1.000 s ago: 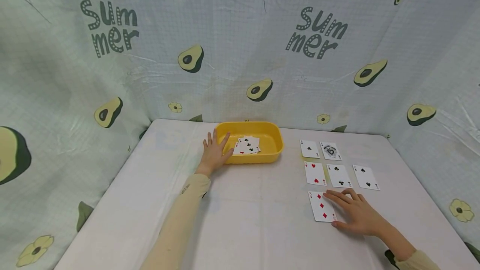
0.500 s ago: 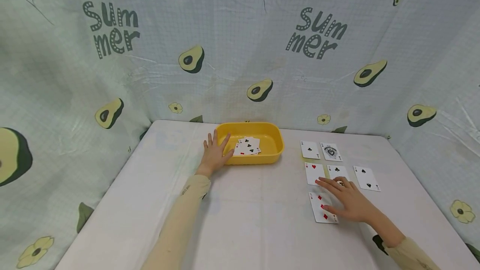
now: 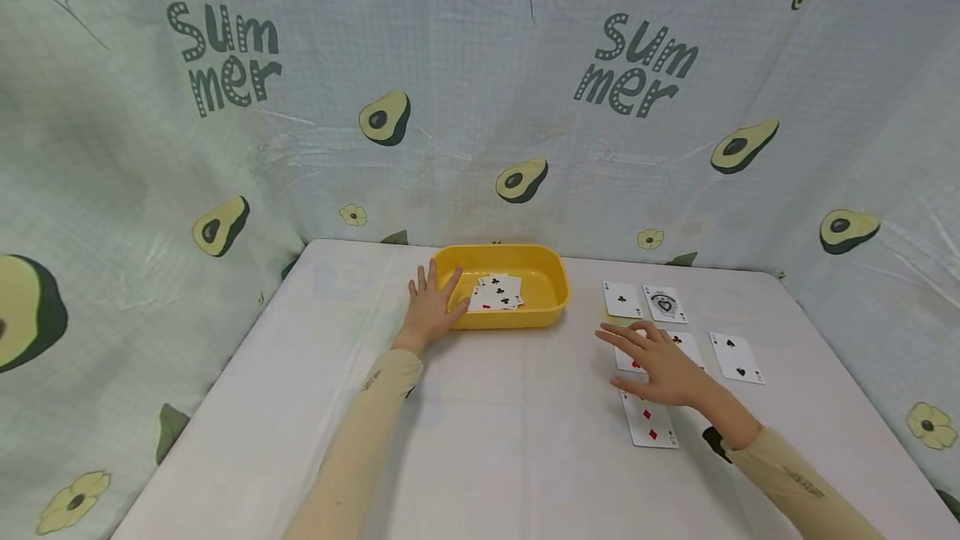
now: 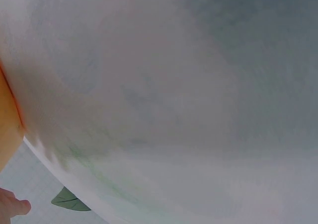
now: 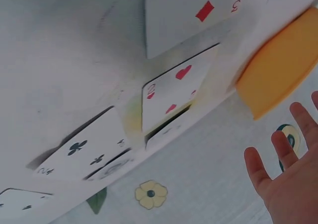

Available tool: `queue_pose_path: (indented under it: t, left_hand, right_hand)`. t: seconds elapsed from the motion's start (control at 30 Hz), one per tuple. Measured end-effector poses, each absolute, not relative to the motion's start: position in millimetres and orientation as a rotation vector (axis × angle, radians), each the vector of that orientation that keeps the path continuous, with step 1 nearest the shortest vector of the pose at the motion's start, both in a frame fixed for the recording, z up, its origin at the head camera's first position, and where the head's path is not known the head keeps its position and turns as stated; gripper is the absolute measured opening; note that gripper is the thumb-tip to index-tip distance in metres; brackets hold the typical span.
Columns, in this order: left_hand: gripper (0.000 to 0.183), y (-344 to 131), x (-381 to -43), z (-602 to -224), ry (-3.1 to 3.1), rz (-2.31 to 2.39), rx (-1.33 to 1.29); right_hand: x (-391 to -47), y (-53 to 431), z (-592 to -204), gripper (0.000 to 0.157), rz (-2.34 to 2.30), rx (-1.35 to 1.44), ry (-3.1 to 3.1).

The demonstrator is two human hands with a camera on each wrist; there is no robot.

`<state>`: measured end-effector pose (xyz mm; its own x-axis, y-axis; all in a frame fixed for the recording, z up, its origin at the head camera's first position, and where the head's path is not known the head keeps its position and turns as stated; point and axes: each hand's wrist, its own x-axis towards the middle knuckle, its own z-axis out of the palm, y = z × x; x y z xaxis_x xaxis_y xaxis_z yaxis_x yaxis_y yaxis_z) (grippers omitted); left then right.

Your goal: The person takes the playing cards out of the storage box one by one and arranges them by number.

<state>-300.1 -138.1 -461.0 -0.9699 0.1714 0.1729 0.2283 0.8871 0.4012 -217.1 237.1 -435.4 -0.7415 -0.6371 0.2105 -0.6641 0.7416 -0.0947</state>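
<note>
So the right hand (image 3: 660, 369) hovers over the cards, fingers spread and loose, nothing in them. The 2 of hearts (image 3: 628, 359) peeks out between index finger and thumb, and the 3 of diamonds (image 3: 651, 427) lies face up on the near side of the thumb, its top edge partly covered in the head view. Just past the fingertips on the far side there's the ace of clubs (image 3: 622, 301), with the ace of spades (image 3: 665, 304) to its right. The 2 of clubs (image 3: 688, 346) is half hidden behind the knuckles, and the 2 of spades (image 3: 738, 357) sits off to the right, clear of the fingers

Left hand (image 3: 426, 315) is at the left end of the yellow tray (image 3: 517, 320), fingers fanned out and not gripping, thumb by the front corner. Small pile of cards (image 3: 495, 293) inside the tray, right of that thumb. White table (image 3: 480, 440) under it all, avocado-print cloth (image 3: 465, 65) hanging beyond both sets of fingers
</note>
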Motion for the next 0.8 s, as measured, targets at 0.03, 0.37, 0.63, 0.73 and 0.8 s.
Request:
queue_pose_path:
  t: [0.03, 0.37, 0.63, 0.73, 0.8]
  left_hand:
    - [0.060, -138.1, -300.2, -461.1, -2.924, -0.643, -0.311]
    - [0.059, -139.3, -301.6, -461.2, -2.920, -0.611, -0.333]
    - [0.058, -140.3, -302.2, -461.7, -2.919, -0.548, -0.348]
    - [0.059, -140.1, -301.8, -462.0, -2.912, -0.530, -0.350]
    - [0.058, -139.8, -301.6, -461.8, -2.902, -0.523, -0.354]
  right_hand:
    - [-219.7, 233.8, -434.5, 0.065, 0.254, 1.057, -2.776]
    - [-246.9, 206.5, -430.3, 0.063, 0.243, 1.070, -2.793]
    - [-274.5, 179.8, -423.2, 0.061, 0.293, 1.045, -2.832]
    - [-285.3, 168.9, -420.7, 0.060, 0.311, 1.046, -2.830]
    - [-291.2, 161.7, -418.5, 0.060, 0.321, 1.048, -2.828]
